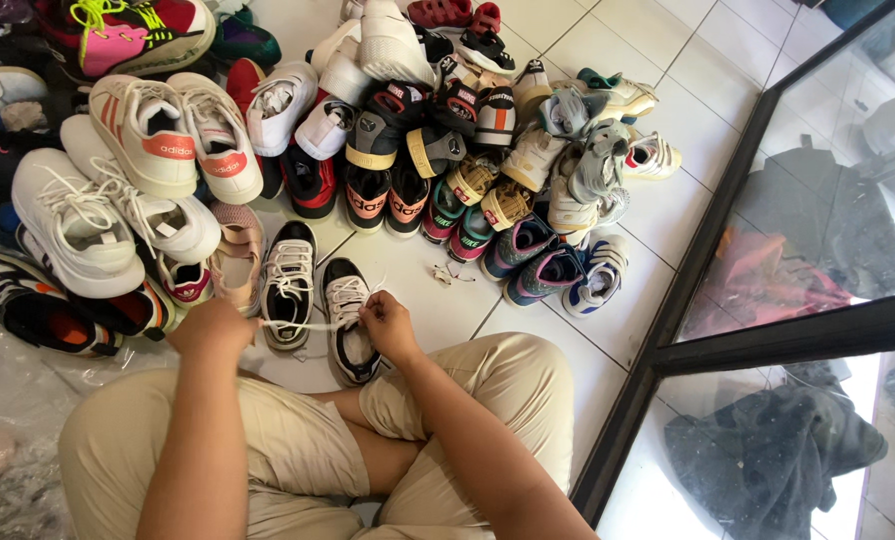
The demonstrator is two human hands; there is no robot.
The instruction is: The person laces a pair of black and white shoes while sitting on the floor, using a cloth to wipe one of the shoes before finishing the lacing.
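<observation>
A pair of small black-and-white sneakers sits on the white tiled floor just past my crossed legs. The left sneaker [290,282] and the right sneaker [348,322] lie side by side, toes pointing away. A white shoelace [313,325] is stretched taut between my hands across the two shoes. My left hand [213,328] pinches one end, and my right hand [388,322] grips the other end over the right sneaker.
A big heap of mixed shoes [448,120] covers the floor ahead, with white sneakers [118,190] at the left. A dark-framed glass cabinet [708,250] holding clothes stands at the right. Clear plastic sheeting [8,400] lies at the left. A small scrap [446,273] rests on the tiles.
</observation>
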